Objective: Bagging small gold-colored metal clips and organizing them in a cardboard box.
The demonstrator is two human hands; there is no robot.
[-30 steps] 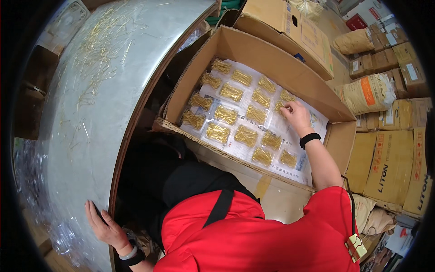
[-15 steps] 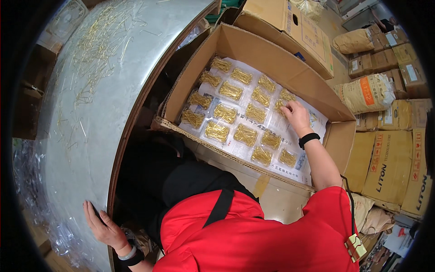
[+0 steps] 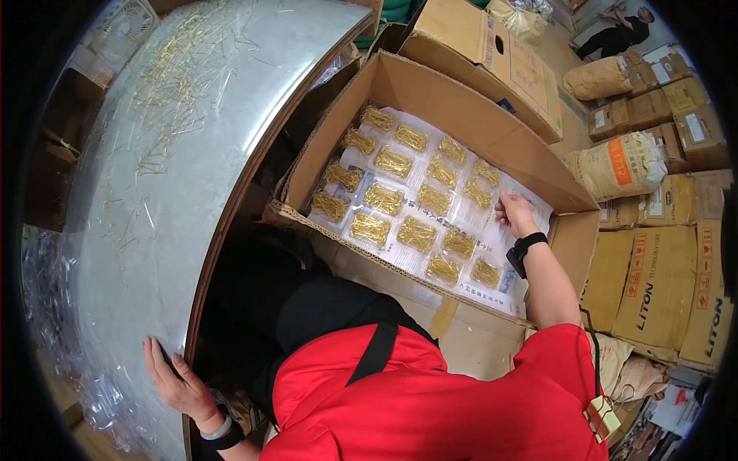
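My right hand (image 3: pixel 516 213) is inside a large open cardboard box (image 3: pixel 461 92), low over the newspaper lining (image 3: pixel 492 219). Its fingers are loosely bent, and nothing shows between them. Just left of them lies a clear packet of gold wire hooks (image 3: pixel 477 193). Several similar packets, such as one packet near the box's front (image 3: pixel 370 228), lie in rough rows on the paper. My left hand (image 3: pixel 181 388) rests on the edge of the grey metal tabletop (image 3: pixel 146 269), fingers stretched out and holding nothing.
Loose gold wire hooks (image 3: pixel 173 84) are scattered over the table's far part. Clear plastic pieces (image 3: pixel 104 407) pile up at its left. Another carton (image 3: pixel 492 54) stands behind the box. Sacks (image 3: pixel 619 165) and stacked cartons (image 3: pixel 661 284) line the right. A person (image 3: pixel 619 32) is far back.
My right hand has drawn back slightly to the right and nearer me, uncovering the packets it was over. My left hand stays put. More of the person in the back shows.
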